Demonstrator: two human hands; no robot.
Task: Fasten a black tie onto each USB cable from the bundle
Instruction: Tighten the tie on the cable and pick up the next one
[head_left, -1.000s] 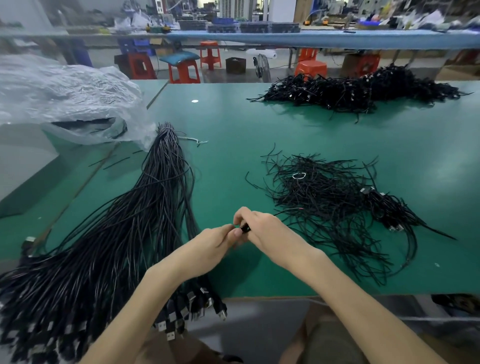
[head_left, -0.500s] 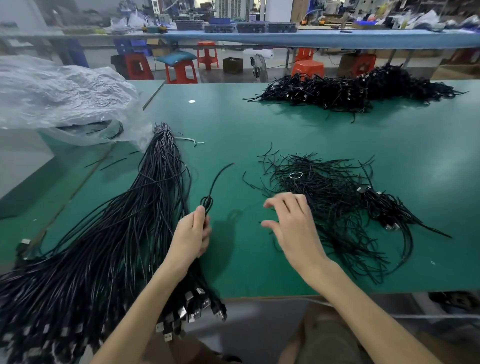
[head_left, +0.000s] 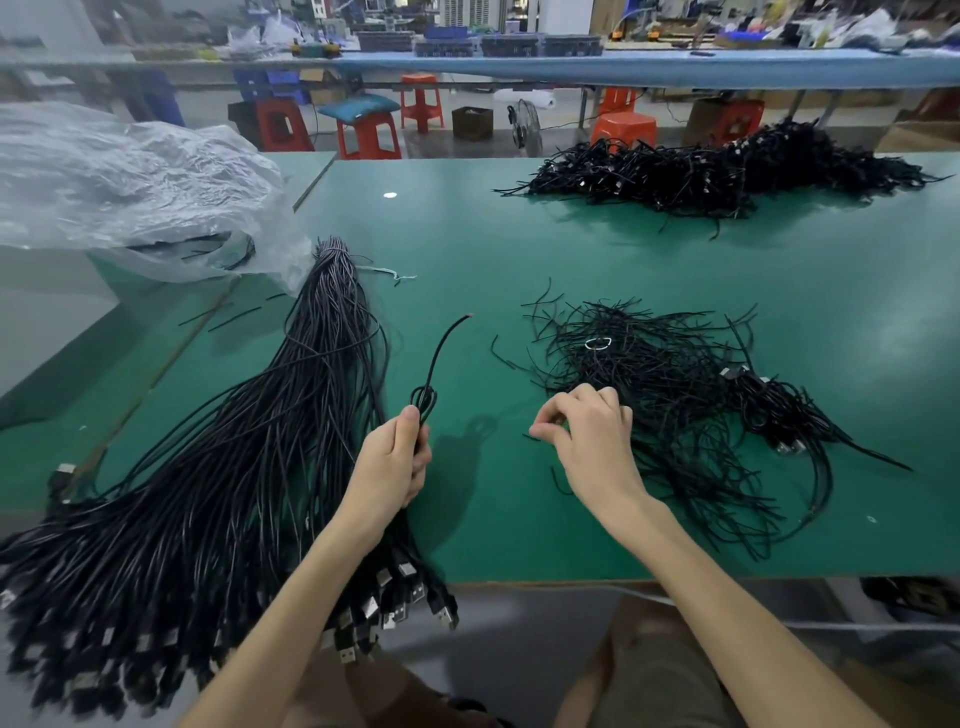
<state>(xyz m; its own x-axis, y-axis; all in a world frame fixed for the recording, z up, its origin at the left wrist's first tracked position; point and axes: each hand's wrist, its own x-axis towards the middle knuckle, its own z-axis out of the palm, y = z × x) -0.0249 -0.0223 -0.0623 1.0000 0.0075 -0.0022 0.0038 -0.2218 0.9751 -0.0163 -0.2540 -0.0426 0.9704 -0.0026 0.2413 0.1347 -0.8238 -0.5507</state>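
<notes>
Inspector: Step in hand: tie pick-up. Your left hand (head_left: 392, 462) grips one USB cable (head_left: 430, 379), folded into a small loop and held just above the tabletop (head_left: 467, 249) near 6 o'clock. Your right hand (head_left: 587, 431) sits at the 9 o'clock edge of the loose pile of black ties (head_left: 660, 374). Its fingers are curled, thumb and forefinger drawn close. Whether a tie lies between them I cannot tell.

Operator: Next move?

Inspector: In my judgement, single out one tie, lift it free of the tangle, carry it to the loop and wrap it round the folded strands just above your thumb. The ties are thin and interlaced, so expect neighbours to drag along.

Operator: And the cable?

Inspector: Black, thin, glossy. The loop is tight and the free end rises toward 12 o'clock, ending in a pale reddish tip. No tie on it yet. The bundle (head_left: 234, 467) runs from 7 to 11 o'clock, plugs overhanging the near edge. A heap of cables (head_left: 727, 171) lies at 1 o'clock; tied or not, I cannot tell.
</notes>
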